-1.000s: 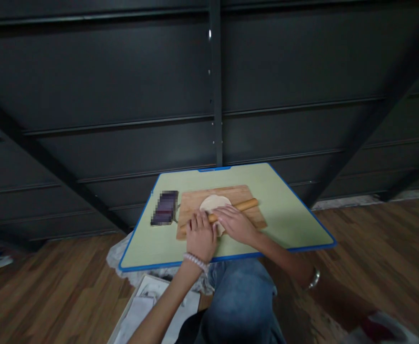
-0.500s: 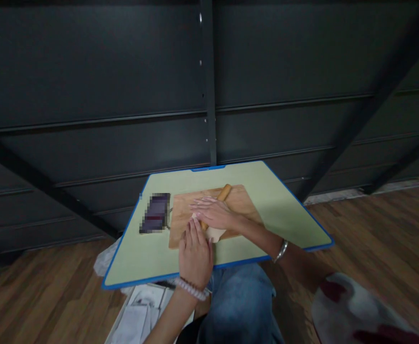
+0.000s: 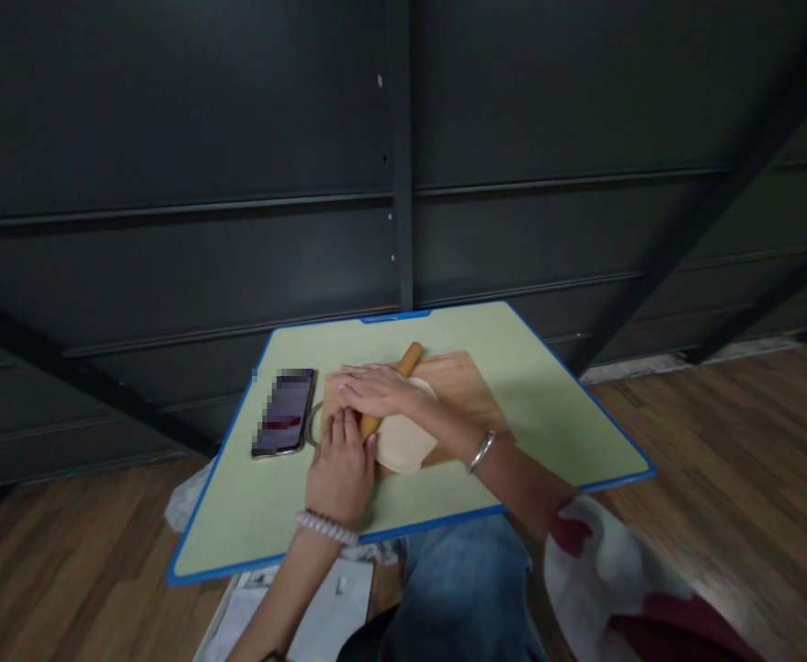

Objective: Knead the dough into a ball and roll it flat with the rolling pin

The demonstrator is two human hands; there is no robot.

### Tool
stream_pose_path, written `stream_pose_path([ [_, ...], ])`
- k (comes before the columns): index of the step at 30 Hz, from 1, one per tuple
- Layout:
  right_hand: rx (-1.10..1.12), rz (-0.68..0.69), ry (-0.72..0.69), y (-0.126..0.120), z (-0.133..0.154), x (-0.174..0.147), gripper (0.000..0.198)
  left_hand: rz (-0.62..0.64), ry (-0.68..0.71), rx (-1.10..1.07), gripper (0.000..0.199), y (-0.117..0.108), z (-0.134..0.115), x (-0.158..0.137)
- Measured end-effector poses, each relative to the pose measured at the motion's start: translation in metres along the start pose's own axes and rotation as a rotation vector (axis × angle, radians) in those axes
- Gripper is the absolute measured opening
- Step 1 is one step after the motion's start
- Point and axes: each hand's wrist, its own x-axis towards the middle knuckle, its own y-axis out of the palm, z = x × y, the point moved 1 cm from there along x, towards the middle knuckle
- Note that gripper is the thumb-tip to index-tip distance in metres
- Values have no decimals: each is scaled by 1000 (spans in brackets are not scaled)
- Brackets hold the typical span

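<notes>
A wooden rolling pin (image 3: pixel 410 357) lies aslant across a wooden cutting board (image 3: pixel 469 386). Beneath and to the right of it spreads a thin pale sheet of dough (image 3: pixel 403 446). My right hand (image 3: pixel 376 390) rests flat over the middle of the pin, its fingers stretched out to the left. My left hand (image 3: pixel 339 469) lies at the pin's near end, fingers extended over the board's left side and thumb beside the pin. The palms hide part of the pin and dough.
The board sits on a light green folding table (image 3: pixel 548 414) with a blue rim. A phone (image 3: pixel 286 414) lies left of the board, near its ring-like handle (image 3: pixel 312 425). A dark panelled wall (image 3: pixel 238 276) stands behind; my knee (image 3: pixel 465 588) is under the table.
Both hands and the rolling pin have moved left across the board, uncovering more of the dough on the right. The camera view has shifted slightly.
</notes>
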Motion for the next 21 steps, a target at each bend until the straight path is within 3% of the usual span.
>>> stream_pose_path([
  [5, -20, -74, -59, -1, 3, 16, 44, -28, 14, -99, 40, 6, 18, 6],
  [11, -51, -187, 69, -1, 6, 16, 45, 22, -69, -33, 44, 3, 19, 6],
  [16, -110, -235, 79, 4, 1, -15, 42, 28, -134, 113, 46, -7, -9, -4],
  [21, -136, -298, 132, 2, -1, -70, 39, 11, -139, 142, 55, -13, -37, -12],
])
